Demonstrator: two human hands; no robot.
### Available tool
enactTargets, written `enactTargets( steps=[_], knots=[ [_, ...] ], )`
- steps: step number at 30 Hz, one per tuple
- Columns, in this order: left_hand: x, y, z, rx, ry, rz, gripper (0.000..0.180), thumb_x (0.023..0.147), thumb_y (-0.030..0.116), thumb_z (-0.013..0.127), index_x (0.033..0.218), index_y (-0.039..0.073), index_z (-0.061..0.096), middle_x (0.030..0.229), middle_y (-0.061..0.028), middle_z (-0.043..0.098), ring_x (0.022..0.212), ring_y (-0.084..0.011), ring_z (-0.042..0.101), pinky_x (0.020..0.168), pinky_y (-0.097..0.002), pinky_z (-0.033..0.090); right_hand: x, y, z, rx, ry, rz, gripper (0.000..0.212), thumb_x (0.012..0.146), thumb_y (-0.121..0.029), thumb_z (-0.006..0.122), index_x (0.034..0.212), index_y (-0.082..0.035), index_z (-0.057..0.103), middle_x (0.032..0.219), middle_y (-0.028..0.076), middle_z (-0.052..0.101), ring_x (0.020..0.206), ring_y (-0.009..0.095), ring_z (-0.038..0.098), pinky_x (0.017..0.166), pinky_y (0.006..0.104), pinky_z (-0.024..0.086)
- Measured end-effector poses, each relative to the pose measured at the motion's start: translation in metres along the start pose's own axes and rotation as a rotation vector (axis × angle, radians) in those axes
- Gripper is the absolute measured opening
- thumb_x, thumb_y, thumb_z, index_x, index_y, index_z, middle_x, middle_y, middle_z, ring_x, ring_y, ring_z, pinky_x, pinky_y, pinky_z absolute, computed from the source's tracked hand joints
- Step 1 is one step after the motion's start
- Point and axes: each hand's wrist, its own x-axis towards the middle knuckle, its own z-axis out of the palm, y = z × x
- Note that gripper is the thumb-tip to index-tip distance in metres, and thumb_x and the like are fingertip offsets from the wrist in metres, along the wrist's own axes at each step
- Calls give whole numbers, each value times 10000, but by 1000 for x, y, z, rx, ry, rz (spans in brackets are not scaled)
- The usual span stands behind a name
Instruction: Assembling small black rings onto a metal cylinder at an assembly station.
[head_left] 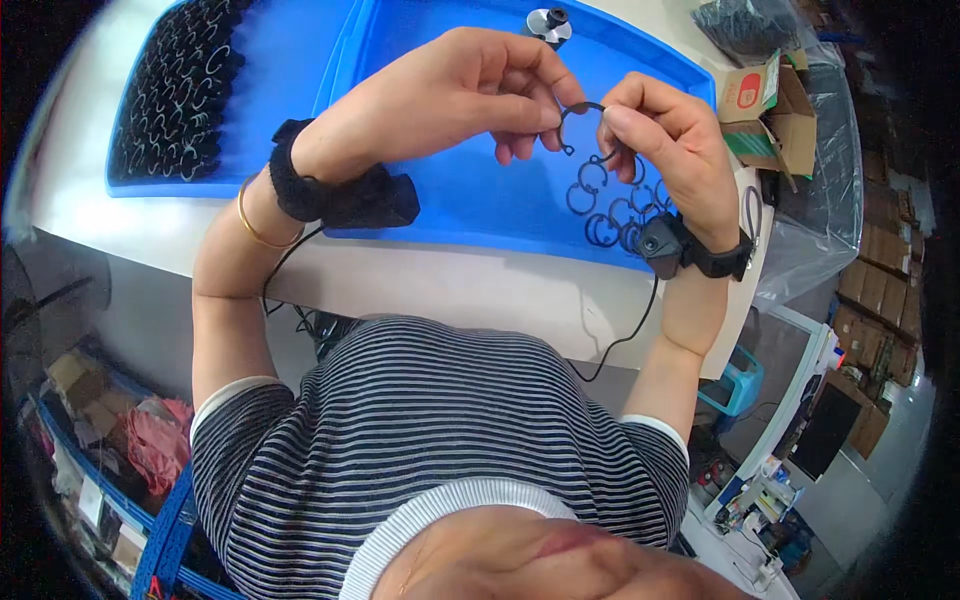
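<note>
Between my two hands is a black C-shaped retaining ring (586,105), with small eyelets at its ends. My left hand (480,95) pinches one side of it between thumb and fingers. On the opposite side, my right hand (672,140) grips it with thumb and index finger, partly covering it. Both hands are raised over a blue tray (460,205). Several loose black rings (590,238) lie in the tray below my right hand, some overlapping. A round silver metal piece with a black knob (549,24) stands at the tray's far side.
Many dark rings (180,95) fill the left part of a neighbouring blue tray (275,90). An open cardboard box (795,125) and a clear bag of dark parts (745,30) sit at the far right. Cables run from both wrist straps across the white table (500,290).
</note>
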Motion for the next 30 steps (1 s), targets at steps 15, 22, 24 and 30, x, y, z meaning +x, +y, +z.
enactTargets(
  steps=[15,22,24,30],
  knots=[
    [3,-4,4,34,59,69,290,997,101,632,1269,7,600,902,-15,669,729,-47,602,639,-203,500,-15,-2,-4,-136,106,28,177,985,-200,663,948,-27,674,757,-3,640,684,43,587,596,201,456],
    [1,-1,8,78,94,93,265,961,71,650,1221,26,627,854,-25,674,726,-69,623,631,-216,504,-14,-1,3,-113,111,53,179,970,-202,682,948,-27,660,769,1,643,682,48,579,600,203,460],
    [-2,3,10,161,73,61,392,934,27,675,1316,19,591,936,-13,657,802,-59,607,695,-209,500,-14,1,3,-82,104,45,177,968,-198,682,937,-28,646,776,5,643,686,51,581,602,208,462],
    [-9,11,14,387,95,156,463,862,1,737,1307,36,618,932,-14,651,854,-79,621,775,-230,500,-16,-5,10,-88,92,24,177,970,-188,669,914,-25,630,773,15,638,685,58,583,603,214,464]
  ],
)
